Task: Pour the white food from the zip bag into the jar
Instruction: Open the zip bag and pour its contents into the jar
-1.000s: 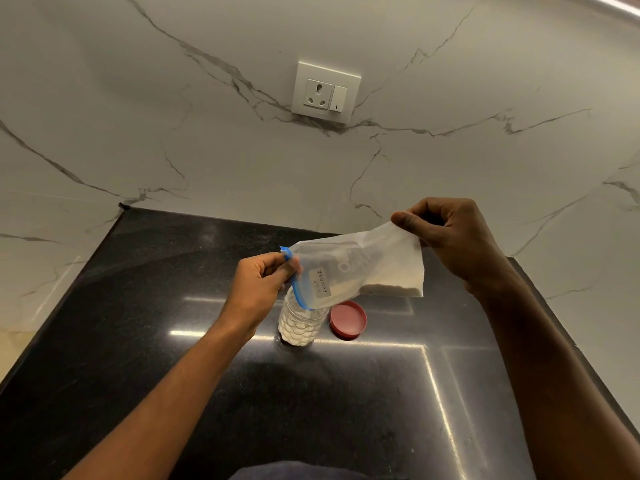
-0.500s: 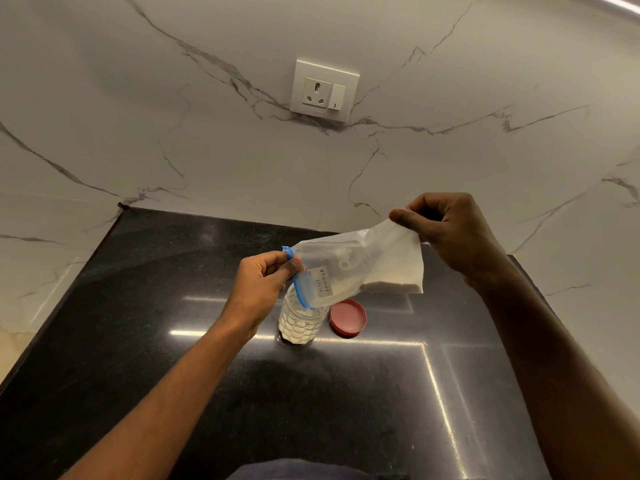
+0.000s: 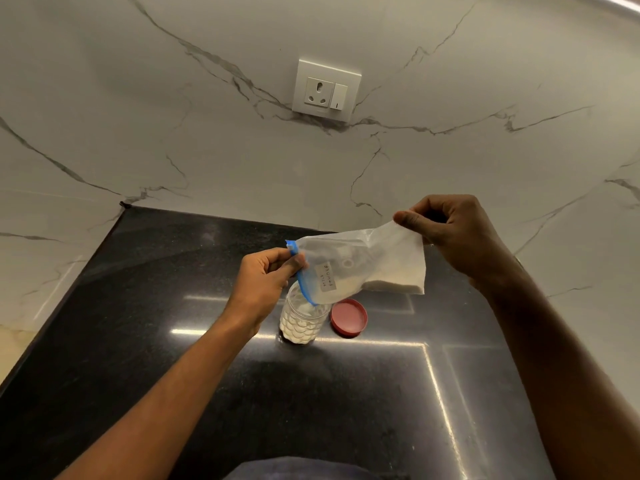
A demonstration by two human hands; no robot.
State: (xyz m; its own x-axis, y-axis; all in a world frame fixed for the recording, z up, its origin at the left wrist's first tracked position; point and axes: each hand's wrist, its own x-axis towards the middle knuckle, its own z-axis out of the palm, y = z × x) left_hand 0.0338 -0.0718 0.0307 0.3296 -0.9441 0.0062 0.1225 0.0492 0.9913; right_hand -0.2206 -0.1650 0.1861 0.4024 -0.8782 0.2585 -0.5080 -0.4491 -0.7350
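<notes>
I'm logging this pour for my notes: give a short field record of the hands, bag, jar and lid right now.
jar: upright on the counter, open, partly filled
red lid: off, on the counter right of the jar
zip bag: tilted, mouth over the jar, white food in its low corner
left hand: pinches the bag's blue mouth edge
right hand: pinches the bag's raised bottom corner

Dim, warm indoor light with hard glare on a glossy black bench (image 3: pixel 131 358).
Thin bright streaks of reflected light cross the bench; a lit strip (image 3: pixel 620 2) glows at the top right corner. The marble wall (image 3: pixel 138 126) is evenly, softly lit. Wide-angle bending curves the edges; the bottom of the frame is darkest.
</notes>
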